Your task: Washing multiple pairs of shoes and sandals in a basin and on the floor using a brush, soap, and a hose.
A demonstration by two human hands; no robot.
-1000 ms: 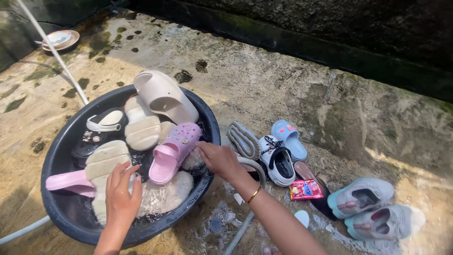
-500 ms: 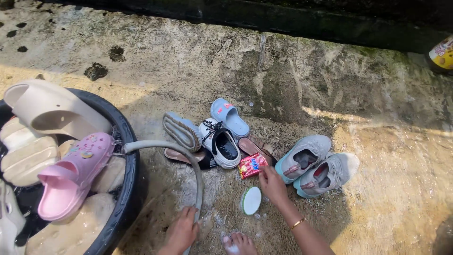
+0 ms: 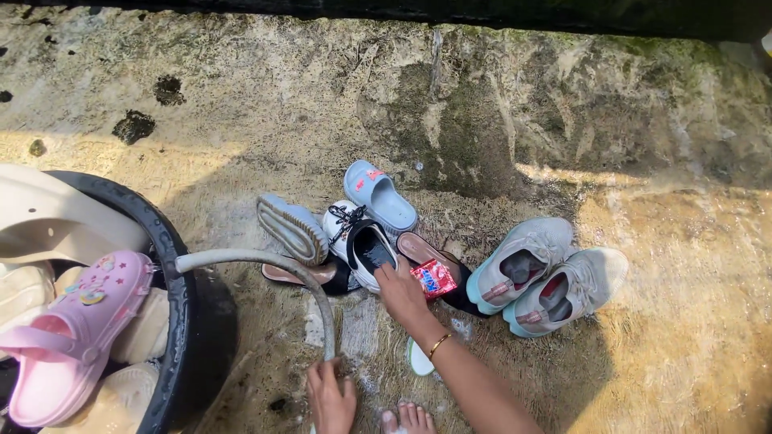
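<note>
My left hand [image 3: 330,398] grips a grey hose [image 3: 277,263] that arches up and over the rim of a black basin [image 3: 172,265]. My right hand [image 3: 400,292] reaches forward and rests on the heel of a white and black shoe [image 3: 362,245], its fingers right beside a small red sachet [image 3: 433,279]. I cannot tell if the fingers hold anything. A pink clog [image 3: 72,337] and beige slippers [image 3: 56,217] lie in the basin. A gold bangle sits on my right wrist.
On the wet concrete lie a light blue slide [image 3: 381,195], a grey slipper on its side [image 3: 291,228], brown sandals [image 3: 426,253] and a pair of grey and teal sneakers [image 3: 547,277]. A white and green round thing [image 3: 416,360] lies under my right forearm. My toes [image 3: 408,419] show below.
My right hand moved left from beside the sachet and sneakers onto the white and black shoe. The view shifted right, so less of the basin shows. My left hand stays on the hose.
</note>
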